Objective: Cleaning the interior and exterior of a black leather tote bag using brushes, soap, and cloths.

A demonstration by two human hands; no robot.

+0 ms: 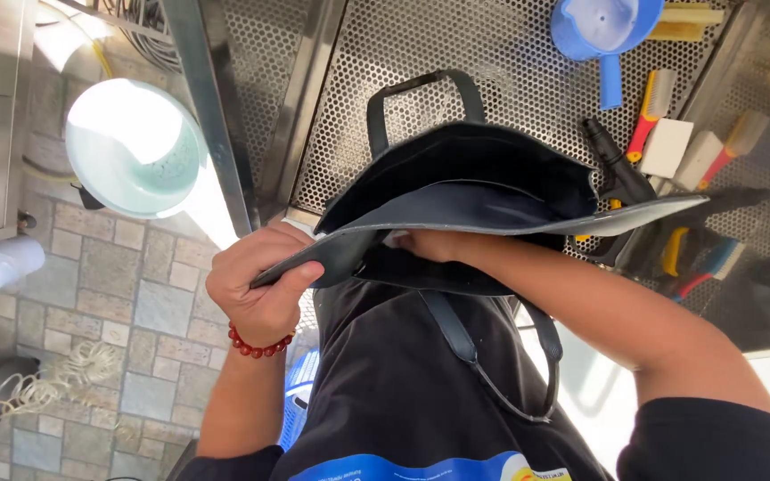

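A black leather tote bag with black handles is held open over the edge of a perforated metal worktop. My left hand, with a red bead bracelet at the wrist, pinches the bag's near rim at the left. My right hand reaches into the bag's mouth. Its fingers are hidden inside, and a small white patch shows beside them. A long black strap hangs down over my dark apron.
On the worktop lie a blue scoop, a red-handled brush, white blocks, a black spray nozzle and several other tools at the right. A pale green basin and a coiled hose sit on the tiled floor.
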